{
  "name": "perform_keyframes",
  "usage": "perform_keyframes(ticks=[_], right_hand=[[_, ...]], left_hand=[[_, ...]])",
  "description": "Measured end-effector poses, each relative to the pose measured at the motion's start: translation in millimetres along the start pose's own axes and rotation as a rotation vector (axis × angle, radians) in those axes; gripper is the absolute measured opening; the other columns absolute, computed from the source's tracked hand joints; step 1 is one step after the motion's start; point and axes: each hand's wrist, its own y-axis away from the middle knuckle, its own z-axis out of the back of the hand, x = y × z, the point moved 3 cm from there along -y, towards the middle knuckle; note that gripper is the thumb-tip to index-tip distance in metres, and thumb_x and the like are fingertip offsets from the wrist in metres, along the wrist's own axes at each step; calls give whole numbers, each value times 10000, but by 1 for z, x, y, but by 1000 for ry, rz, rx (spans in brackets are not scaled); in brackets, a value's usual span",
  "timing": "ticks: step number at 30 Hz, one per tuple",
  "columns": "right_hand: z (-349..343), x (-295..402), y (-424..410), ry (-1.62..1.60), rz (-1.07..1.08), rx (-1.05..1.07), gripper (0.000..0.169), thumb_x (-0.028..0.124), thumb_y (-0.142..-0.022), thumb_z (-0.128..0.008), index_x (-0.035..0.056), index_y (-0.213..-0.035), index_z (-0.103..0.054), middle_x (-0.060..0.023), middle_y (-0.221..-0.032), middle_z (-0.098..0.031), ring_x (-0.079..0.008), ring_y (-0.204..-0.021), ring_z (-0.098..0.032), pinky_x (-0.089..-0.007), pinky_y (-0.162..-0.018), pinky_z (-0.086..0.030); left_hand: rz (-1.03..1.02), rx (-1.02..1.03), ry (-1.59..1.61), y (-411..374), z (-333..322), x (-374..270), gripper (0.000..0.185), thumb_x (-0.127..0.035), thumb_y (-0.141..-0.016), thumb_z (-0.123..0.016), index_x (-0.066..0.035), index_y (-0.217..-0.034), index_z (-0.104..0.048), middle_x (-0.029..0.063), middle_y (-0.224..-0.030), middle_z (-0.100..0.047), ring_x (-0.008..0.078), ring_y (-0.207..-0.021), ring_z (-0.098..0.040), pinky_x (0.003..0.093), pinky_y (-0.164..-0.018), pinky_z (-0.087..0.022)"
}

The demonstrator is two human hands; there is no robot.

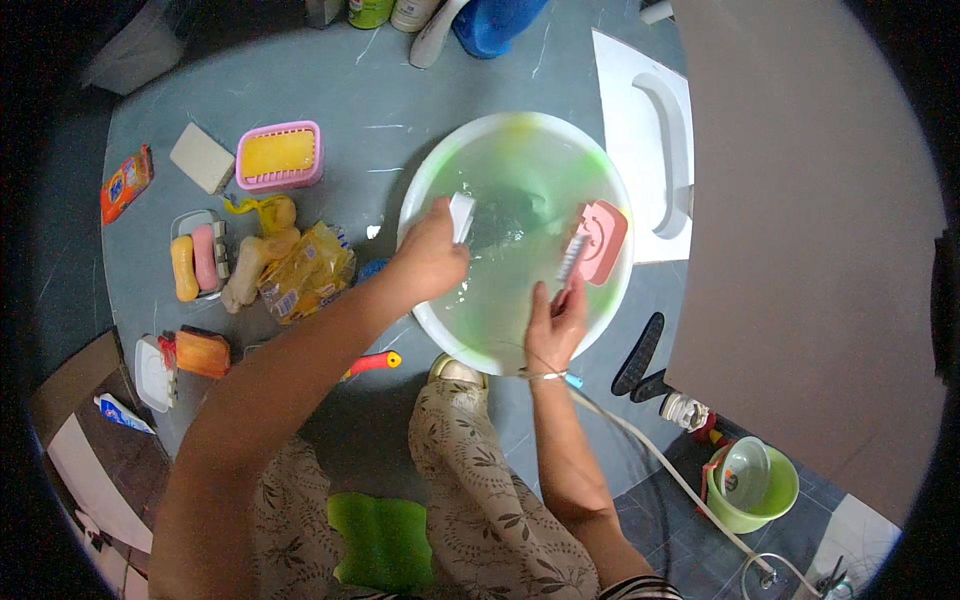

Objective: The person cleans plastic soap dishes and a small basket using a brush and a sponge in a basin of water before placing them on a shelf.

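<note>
My left hand (pixel 435 259) is closed on a small white plastic piece (pixel 463 216), held over the left part of a round white basin (pixel 431 315) of greenish water. My right hand (pixel 557 322) grips a small brush with pale bristles (pixel 573 257) above the basin's right part. Just beside and partly behind the brush lies a pink plastic soap dish (pixel 609 240), near the basin's right wall. The brush's handle is mostly hidden by my fingers, and the exact kind of the white piece cannot be told.
At left are a pink soap box (pixel 319 154) with a yellow bar, a pale soap bar (pixel 202 159), more soaps, a yellow plastic wrapper (pixel 307 274) and an orange packet (pixel 126 184). A hose (pixel 660 457) runs at lower right, near a green bucket (pixel 784 491). Bottles stand at the top.
</note>
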Motion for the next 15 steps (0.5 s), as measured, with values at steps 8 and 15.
perform_keyframes(ticks=[8, 15], right_hand=[[21, -34, -58, 486, -109, 71, 395, 137, -708, -664, 14, -1063, -541, -146, -680, -586, -322, -631, -592, -394, -628, -480], [18, -38, -39, 512, 11, -39, 168, 152, -771, -654, 27, -777, -543, -151, -627, -571, -342, -580, -549, -381, -579, -465]], left_hand=[[106, 161, -534, -13, -27, -8, 673, -54, -803, -534, 51, -1375, -196, 226, -896, -640, 355, -845, -641, 421, -762, -506], [-387, -178, 31, 32, 26, -20, 594, -139, -820, -594, 34, -1308, -303, 195, -874, -660, 301, -751, -668, 381, -692, -524]])
